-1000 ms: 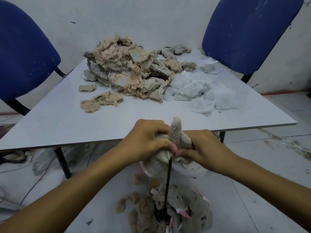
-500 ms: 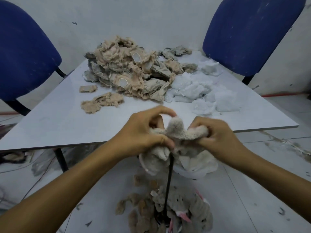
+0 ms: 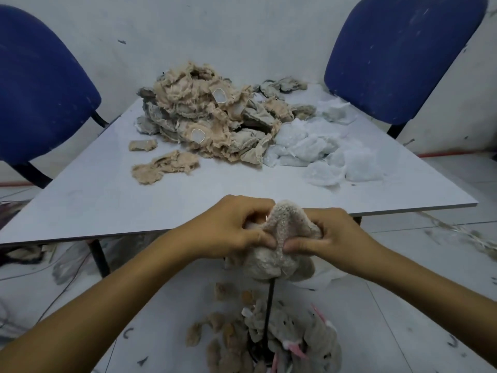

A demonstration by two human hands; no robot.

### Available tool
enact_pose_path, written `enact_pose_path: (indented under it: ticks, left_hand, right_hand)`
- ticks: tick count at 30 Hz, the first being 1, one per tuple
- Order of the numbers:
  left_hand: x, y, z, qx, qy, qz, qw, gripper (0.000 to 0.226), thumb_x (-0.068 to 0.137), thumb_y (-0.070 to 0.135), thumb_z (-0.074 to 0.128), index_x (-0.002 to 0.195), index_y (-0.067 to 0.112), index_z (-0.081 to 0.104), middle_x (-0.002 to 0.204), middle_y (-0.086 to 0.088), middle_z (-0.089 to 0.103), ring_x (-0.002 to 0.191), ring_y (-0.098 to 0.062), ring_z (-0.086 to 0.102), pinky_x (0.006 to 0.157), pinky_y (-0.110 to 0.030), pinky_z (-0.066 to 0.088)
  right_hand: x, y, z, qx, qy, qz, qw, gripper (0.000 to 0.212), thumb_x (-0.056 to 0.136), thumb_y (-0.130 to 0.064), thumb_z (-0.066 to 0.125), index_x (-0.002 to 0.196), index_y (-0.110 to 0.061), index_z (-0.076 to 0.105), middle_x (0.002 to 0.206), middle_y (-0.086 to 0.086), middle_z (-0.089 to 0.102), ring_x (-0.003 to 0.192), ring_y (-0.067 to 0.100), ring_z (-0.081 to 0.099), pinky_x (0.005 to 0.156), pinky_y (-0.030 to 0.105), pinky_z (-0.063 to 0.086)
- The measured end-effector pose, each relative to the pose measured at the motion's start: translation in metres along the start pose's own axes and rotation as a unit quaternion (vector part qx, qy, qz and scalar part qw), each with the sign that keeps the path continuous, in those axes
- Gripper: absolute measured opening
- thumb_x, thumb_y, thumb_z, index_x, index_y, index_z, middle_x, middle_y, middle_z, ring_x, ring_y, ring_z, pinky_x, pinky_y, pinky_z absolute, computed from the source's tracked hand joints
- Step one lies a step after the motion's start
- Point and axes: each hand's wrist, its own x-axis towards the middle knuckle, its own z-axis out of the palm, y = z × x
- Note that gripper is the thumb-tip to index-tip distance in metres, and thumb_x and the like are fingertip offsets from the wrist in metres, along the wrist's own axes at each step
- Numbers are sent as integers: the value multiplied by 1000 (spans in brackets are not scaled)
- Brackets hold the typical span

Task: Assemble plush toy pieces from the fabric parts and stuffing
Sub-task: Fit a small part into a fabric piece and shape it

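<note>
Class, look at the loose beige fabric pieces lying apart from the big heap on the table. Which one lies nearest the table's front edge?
The larger ragged beige fabric piece, lying nearer the grey table's front edge. The small beige scrap sits farther back, to its left.

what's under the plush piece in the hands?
A thin black rod runs down from the grey plush piece to a floor pile of plush parts. Its upper end is hidden inside the fabric.

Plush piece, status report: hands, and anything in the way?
Left hand and right hand both gripping plush piece over black rod. Nothing in the way.
</note>
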Motion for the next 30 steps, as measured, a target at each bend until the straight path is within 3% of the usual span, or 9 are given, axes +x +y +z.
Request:
enact_pose_path:
  ticks: [2, 5, 8, 11, 14, 17, 20, 25, 30]
  left_hand:
    - [-2, 4, 1, -14, 5, 23, 1000, 32, 81, 22, 81, 105, 9, 65, 97, -12, 65, 90, -26, 62, 78, -46, 52]
    - [-1, 11, -6, -147, 65, 45, 986, 26, 73, 19, 82, 95, 18, 67, 93, -7, 67, 87, -27, 64, 74, -44, 57]
    - [0, 3, -17, -281, 73, 43, 956, 25, 68, 5, 82, 87, 16, 71, 86, 2, 70, 84, -15, 69, 71, -27, 57]
    - [-1, -8, -14, -107, -28, 6, 994, 30, 68, -3, 83, 80, 23, 70, 79, 9, 69, 74, -4, 63, 67, -22, 49]
    - [-1, -12, -4, 16, -81, 6, 997, 37, 70, 16, 84, 100, 29, 67, 97, 14, 70, 89, -3, 65, 78, -27, 53]
    - [-1, -1, -6, -85, -45, -22, 995, 56, 67, 44, 85, 115, 32, 60, 109, 3, 65, 103, -20, 62, 88, -49, 52]
    - [-1, 14, -8, -101, 2, 25, 995, 40, 71, 34, 84, 106, 26, 67, 102, -7, 67, 96, -30, 64, 84, -54, 53]
    - [-1, 11, -23, -323, 80, 47, 942, 32, 55, 7, 90, 75, 24, 72, 78, 4, 70, 76, -12, 68, 66, -26, 58]
    - [-5, -3, -11, -44, -56, -36, 997, 35, 68, 4, 87, 79, 33, 70, 84, 15, 71, 79, -1, 64, 72, -17, 48]
  right_hand:
    - [-1, 3, -5, 30, -33, 29, 999, 24, 64, -45, 80, 87, -43, 72, 86, -20, 71, 80, 1, 65, 69, 23, 51]
    - [1, 1, -15, 113, 69, 5, 991, 33, 63, -27, 86, 93, -21, 71, 87, -8, 70, 81, 6, 66, 69, 24, 54]
    - [4, -12, -19, 199, 153, -42, 967, 32, 64, -25, 87, 92, -24, 73, 90, -7, 72, 85, 8, 68, 71, 23, 56]
    - [4, -20, -12, 133, 99, -44, 985, 24, 71, -28, 84, 91, -21, 75, 90, -4, 74, 84, 10, 70, 71, 27, 58]
    - [0, -14, 2, 11, 49, 0, 999, 28, 66, -48, 79, 86, -30, 72, 84, -6, 75, 79, 6, 70, 72, 36, 58]
    - [-1, -4, 2, 23, -6, 33, 999, 27, 65, -46, 82, 87, -36, 70, 86, -9, 75, 80, 1, 69, 73, 23, 55]
    - [-4, 0, -1, 45, -49, 28, 997, 25, 72, -25, 86, 88, -38, 71, 90, -10, 75, 85, 2, 70, 77, 18, 53]
    - [0, -13, -10, 160, 97, -48, 981, 25, 74, -20, 85, 96, -15, 75, 94, 2, 75, 87, 22, 72, 79, 37, 60]
    - [-3, -17, -5, 45, 72, -63, 994, 19, 77, -25, 84, 91, -26, 72, 87, -14, 71, 80, 7, 67, 71, 25, 53]
